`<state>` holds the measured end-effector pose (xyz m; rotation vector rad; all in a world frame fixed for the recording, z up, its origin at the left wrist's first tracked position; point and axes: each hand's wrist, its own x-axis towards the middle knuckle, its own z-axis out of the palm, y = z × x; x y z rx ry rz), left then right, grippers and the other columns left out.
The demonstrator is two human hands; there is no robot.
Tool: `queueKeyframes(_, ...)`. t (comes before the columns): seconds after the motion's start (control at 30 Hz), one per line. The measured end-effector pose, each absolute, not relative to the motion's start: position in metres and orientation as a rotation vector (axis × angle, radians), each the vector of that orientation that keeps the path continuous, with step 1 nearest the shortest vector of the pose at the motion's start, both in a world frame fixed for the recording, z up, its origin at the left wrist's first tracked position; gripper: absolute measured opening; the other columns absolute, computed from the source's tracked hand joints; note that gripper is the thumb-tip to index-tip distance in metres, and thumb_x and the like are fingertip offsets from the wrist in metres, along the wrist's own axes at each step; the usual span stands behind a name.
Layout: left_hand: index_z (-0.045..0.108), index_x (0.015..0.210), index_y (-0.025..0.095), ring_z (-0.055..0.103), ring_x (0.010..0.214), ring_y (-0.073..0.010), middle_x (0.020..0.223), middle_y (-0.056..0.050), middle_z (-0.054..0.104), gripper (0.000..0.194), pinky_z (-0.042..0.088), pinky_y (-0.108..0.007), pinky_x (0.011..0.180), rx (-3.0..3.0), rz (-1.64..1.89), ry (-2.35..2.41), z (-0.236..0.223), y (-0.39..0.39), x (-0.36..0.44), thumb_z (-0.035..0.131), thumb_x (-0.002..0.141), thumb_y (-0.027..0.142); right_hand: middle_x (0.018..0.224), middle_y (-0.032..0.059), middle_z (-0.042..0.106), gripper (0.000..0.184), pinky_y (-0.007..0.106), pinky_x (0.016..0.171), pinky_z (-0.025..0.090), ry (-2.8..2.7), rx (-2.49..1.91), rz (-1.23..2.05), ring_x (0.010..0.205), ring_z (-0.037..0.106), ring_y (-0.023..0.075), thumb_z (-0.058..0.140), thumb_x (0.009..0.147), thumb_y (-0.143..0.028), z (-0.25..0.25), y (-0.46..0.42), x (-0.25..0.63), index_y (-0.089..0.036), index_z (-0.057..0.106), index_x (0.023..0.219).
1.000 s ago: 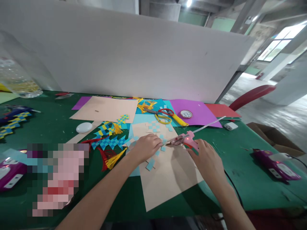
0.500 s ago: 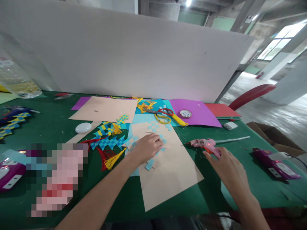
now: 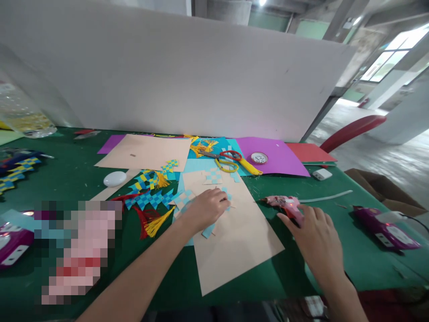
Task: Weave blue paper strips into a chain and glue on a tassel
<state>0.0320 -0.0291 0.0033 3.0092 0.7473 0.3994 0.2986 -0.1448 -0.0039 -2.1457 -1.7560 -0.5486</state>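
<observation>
My left hand (image 3: 211,206), its fingers drawn together, rests on a light blue and beige woven paper piece (image 3: 184,200), and covers part of it. A loose light blue strip end (image 3: 208,231) sticks out below the hand. Underneath lies a large beige sheet (image 3: 234,255). My right hand (image 3: 317,235) is at the handle of a pink glue gun (image 3: 283,202) lying on the table, thumb and fingers apart on either side of the handle. A clear glue stick (image 3: 325,197) juts from the gun's back end.
Scissors (image 3: 228,161) and a yellow-handled tool (image 3: 250,167) lie behind the sheet, near a small round dish (image 3: 259,158). Blue-yellow woven pieces with tassels (image 3: 150,199) are to the left. A purple power strip (image 3: 385,228) sits at right; a white board (image 3: 187,76) stands behind.
My right hand has opened at the glue gun's handle, thumb and fingers spreading, and shifted slightly; the gun has turned a little. My left hand stays on the woven paper piece.
</observation>
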Motion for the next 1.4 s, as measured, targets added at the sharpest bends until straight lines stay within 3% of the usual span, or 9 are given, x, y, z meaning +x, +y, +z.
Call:
queueKeyframes(0.13, 0.063, 0.098, 0.017, 0.055, 0.095, -0.0196, 0.098, -0.007, 0.062, 0.019, 0.044, -0.036, 0.087, 3.008, 0.449, 0.745, -0.003, -0.027, 0.031, 0.045, 0.093, 0.018, 0.120, 0.0152, 0.060, 0.036, 0.041, 0.094, 0.043, -1.955, -1.810, -0.365, 0.113, 0.053, 0.0264, 0.040, 0.094, -0.037, -0.001, -0.136, 0.251, -0.013, 0.055, 0.116)
queueKeyframes(0.3, 0.064, 0.097, 0.017, 0.056, 0.098, -0.0185, 0.102, -0.005, 0.065, 0.017, 0.044, -0.034, 0.091, 2.953, 0.517, 0.748, -0.004, -0.027, 0.029, 0.048, 0.093, 0.022, 0.141, 0.0141, 0.044, 0.044, 0.047, 0.103, 0.038, -2.348, -1.563, -0.210, 0.130, 0.041, 0.0254, 0.035, 0.093, -0.019, -0.016, -0.121, 0.210, -0.011, 0.043, 0.135)
queueKeyframes(0.47, 0.063, 0.096, 0.016, 0.056, 0.099, -0.0189, 0.102, -0.005, 0.065, 0.014, 0.044, -0.035, 0.090, 2.952, 0.500, 0.748, -0.002, -0.029, 0.030, 0.050, 0.092, 0.021, 0.138, 0.0159, 0.046, 0.047, 0.050, 0.106, 0.035, -2.362, -1.544, -0.138, 0.129, 0.042, 0.0251, 0.038, 0.093, -0.019, -0.024, -0.119, 0.202, -0.008, 0.039, 0.138)
queueKeyframes(0.63, 0.063, 0.090, 0.015, 0.057, 0.098, -0.0182, 0.099, -0.006, 0.065, 0.015, 0.045, -0.034, 0.090, 2.965, 0.507, 0.704, -0.002, -0.029, 0.030, 0.049, 0.092, 0.018, 0.142, 0.0151, 0.041, 0.053, 0.049, 0.106, 0.036, -2.278, -1.509, -0.120, 0.135, 0.032, 0.0250, 0.037, 0.093, -0.020, -0.029, -0.120, 0.200, -0.010, 0.028, 0.145)
queueKeyframes(0.93, 0.061, 0.102, 0.015, 0.057, 0.104, -0.0183, 0.107, -0.007, 0.065, 0.019, 0.044, -0.036, 0.093, 2.969, 0.607, 0.656, -0.005, -0.029, 0.031, 0.045, 0.093, 0.017, 0.142, 0.0117, 0.043, 0.056, 0.045, 0.106, 0.039, -2.031, -1.423, -0.200, 0.136, 0.031, 0.0222, 0.033, 0.092, -0.009, -0.021, -0.125, 0.204, -0.016, 0.024, 0.146)
queueKeyframes(1.13, 0.063, 0.102, 0.016, 0.058, 0.106, -0.0181, 0.105, -0.007, 0.068, 0.021, 0.044, -0.035, 0.095, 2.948, 0.632, 0.599, -0.010, -0.030, 0.034, 0.044, 0.094, 0.022, 0.132, 0.0088, 0.055, 0.047, 0.039, 0.097, 0.048, -1.751, -1.447, -0.124, 0.123, 0.050, 0.0204, 0.036, 0.093, -0.012, -0.017, -0.131, 0.210, -0.022, 0.040, 0.138)
queueKeyframes(1.4, 0.057, 0.115, 0.013, 0.054, 0.113, -0.0217, 0.118, -0.010, 0.063, 0.030, 0.039, -0.040, 0.101, 2.997, 0.653, 0.587, -0.004, -0.033, 0.033, 0.043, 0.095, 0.031, 0.122, 0.0077, 0.063, 0.039, 0.034, 0.094, 0.050, -1.643, -1.371, -0.131, 0.114, 0.058, 0.0197, 0.042, 0.089, -0.009, -0.008, -0.135, 0.208, -0.019, 0.055, 0.125)
